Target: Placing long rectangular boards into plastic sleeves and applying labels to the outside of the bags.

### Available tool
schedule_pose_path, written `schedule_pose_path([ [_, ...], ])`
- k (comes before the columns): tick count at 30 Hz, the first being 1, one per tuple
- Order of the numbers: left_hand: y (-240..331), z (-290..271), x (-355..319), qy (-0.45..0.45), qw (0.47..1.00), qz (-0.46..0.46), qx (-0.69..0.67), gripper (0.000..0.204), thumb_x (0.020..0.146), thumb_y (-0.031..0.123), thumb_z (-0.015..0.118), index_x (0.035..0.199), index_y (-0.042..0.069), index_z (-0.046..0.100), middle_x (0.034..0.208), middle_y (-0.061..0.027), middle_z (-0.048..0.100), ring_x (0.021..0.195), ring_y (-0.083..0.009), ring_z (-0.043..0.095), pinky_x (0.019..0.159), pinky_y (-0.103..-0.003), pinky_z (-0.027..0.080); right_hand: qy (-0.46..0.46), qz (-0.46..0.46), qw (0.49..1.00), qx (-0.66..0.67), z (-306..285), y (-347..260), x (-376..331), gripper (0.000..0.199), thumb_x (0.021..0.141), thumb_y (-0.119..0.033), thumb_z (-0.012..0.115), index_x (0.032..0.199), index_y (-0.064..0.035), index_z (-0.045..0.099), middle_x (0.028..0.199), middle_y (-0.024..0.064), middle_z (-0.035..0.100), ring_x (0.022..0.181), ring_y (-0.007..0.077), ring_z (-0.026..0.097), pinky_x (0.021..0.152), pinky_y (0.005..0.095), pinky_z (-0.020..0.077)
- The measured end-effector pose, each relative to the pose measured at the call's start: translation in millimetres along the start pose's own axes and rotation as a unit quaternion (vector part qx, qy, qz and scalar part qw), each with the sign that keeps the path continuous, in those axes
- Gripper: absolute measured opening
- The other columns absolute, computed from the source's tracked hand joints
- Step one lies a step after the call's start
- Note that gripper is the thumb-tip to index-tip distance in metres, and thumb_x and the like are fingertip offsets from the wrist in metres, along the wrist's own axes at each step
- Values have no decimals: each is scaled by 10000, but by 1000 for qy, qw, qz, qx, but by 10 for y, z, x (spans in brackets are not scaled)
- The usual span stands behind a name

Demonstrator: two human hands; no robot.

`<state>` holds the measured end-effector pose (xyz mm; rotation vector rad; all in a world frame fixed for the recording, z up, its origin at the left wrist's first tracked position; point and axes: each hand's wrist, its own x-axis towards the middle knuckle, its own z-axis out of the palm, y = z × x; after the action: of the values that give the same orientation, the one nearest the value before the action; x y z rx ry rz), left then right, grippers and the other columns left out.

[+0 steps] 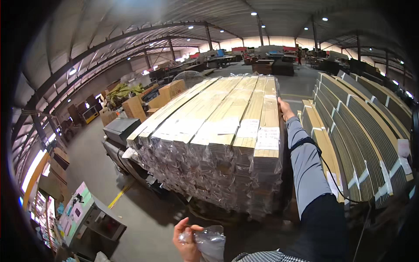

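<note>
Plastic film (214, 244), clear and crumpled, was nearest to the view, at the lower edge. It was bunched against the fingers of the left hand (187, 244), which were curled over it, with the thumb and forefinger brought close together; the rest of the film hung out to the right of these fingers.

Beyond this hand stood a large stack of boards (220, 102), laid in long rows side by side and covered with clear wrapping (205, 170), which was wrinkled on the near end. Two paper sheets (267, 138) lay on top, near the front right corner. A dark machine (124, 153) stood along its left side.

The right arm, in a grey sleeve (305, 163), reached forward along the right side of the stack. The right hand (286, 109) was at its right edge, toward the far end, so the boards were directly to the left of the fingers. How far these fingers were bent, I cannot tell.

To the right stood more bundled boards (364, 144); farther away, on the left, were cardboard boxes (172, 90).
</note>
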<state>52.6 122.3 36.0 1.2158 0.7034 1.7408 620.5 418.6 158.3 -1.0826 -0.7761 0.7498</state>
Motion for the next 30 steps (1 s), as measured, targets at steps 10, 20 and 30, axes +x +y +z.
schedule_pose_path([
  [10,167,530,-202,-165,982,-68,70,475,864,67,635,1324,14,529,1006,-138,702,894,-126,630,721,-210,450,178,-412,832,-326,526,-347,-1778,372,872,-204,652,1158,34,646,1237,231,618,1212,359,559,1024,382,434],
  [20,535,329,-809,-197,979,-39,-36,555,966,106,554,1476,30,349,1111,-111,669,543,37,317,494,-138,280,294,-70,566,-767,-1556,406,-4314,326,827,-311,676,1026,-53,682,1185,116,601,1140,302,531,926,513,400],
  [30,849,1007,-1419,-295,942,-79,-142,509,977,106,563,1448,24,390,1115,-114,690,546,28,327,480,-144,264,241,-197,496,-811,-1521,527,-4452,306,873,-127,537,1164,-51,594,1376,200,465,1192,395,467,941,510,401],
])
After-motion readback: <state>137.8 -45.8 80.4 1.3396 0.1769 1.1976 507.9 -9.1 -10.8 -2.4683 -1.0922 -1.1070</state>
